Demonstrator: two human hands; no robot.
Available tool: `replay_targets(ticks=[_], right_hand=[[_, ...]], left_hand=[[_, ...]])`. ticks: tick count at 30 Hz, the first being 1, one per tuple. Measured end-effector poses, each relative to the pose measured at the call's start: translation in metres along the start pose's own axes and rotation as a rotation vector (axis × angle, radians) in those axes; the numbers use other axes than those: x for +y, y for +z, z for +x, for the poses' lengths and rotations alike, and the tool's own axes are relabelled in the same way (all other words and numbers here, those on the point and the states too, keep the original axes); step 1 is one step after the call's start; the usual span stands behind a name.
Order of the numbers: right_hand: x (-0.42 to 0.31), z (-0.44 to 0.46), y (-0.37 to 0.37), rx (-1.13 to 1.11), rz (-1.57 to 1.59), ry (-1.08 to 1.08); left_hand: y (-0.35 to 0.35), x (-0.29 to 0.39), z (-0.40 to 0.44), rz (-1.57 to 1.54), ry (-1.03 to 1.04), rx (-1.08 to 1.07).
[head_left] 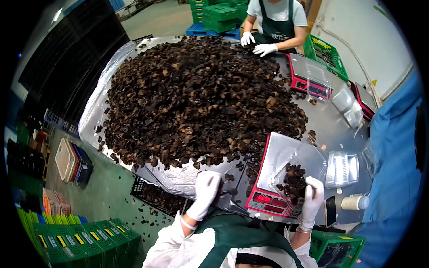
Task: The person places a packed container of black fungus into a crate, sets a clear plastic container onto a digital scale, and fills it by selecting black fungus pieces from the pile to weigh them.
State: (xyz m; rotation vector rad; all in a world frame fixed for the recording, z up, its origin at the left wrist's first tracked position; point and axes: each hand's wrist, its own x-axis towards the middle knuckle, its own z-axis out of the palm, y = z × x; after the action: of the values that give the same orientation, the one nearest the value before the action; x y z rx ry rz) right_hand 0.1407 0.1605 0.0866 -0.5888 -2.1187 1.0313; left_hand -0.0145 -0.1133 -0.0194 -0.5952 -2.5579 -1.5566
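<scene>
A big heap of dark brown wood ear mushrooms (201, 102) covers the table. At its near edge is my left hand (207, 188), white-gloved, with fingers drawn together; whatever lies in them is hidden. My right hand (313, 199), also gloved, curls its fingers at the right side of a clear plastic box (280, 177) and seems to grip its rim. Inside the box is a small clump of wood ear mushrooms (295, 179). Box and clump are over the metal pan of a red digital scale (264, 206), whose red display is lit.
Clear plastic boxes (342, 169), a cream bottle (355, 202) and a phone (330, 211) lie right of the scale. A black crate (156, 196) of mushrooms sits below the table edge. Across, a co-worker's gloved hands (265, 49) touch the heap, near a second scale (308, 78).
</scene>
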Motion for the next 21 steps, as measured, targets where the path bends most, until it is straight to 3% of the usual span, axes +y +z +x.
replay_targets(ticks=[4, 6, 7, 8, 10, 14, 20, 21], right_hand=[[-0.03, -0.001, 0.055, -0.333, -0.025, -0.114], [-0.043, 0.0, 0.093, -0.488, -0.043, -0.258], [-0.053, 0.002, 0.114, -0.589, 0.003, -0.223], [-0.058, 0.005, 0.137, -0.663, 0.012, -0.208], [-0.058, 0.01, 0.187, -0.749, 0.066, -0.175], [-0.069, 0.028, 0.289, -0.828, -0.033, -0.229], [-0.06, 0.029, 0.384, -0.749, -0.445, -0.422], [-0.062, 0.026, 0.385, -0.817, -0.486, -0.396]], left_hand=[[-0.069, -0.065, -0.007, 0.158, -0.119, 0.309], [-0.091, -0.1, -0.005, 0.306, -0.056, 0.399], [-0.098, -0.117, -0.003, 0.345, -0.105, 0.405], [-0.101, -0.138, 0.0, 0.266, -0.115, 0.403], [-0.117, -0.133, 0.021, 0.466, -0.09, 0.294], [-0.121, -0.143, 0.059, 0.505, -0.038, 0.167], [-0.112, -0.151, 0.099, 0.59, 0.09, 0.05], [-0.113, -0.15, 0.107, 0.587, 0.121, 0.037]])
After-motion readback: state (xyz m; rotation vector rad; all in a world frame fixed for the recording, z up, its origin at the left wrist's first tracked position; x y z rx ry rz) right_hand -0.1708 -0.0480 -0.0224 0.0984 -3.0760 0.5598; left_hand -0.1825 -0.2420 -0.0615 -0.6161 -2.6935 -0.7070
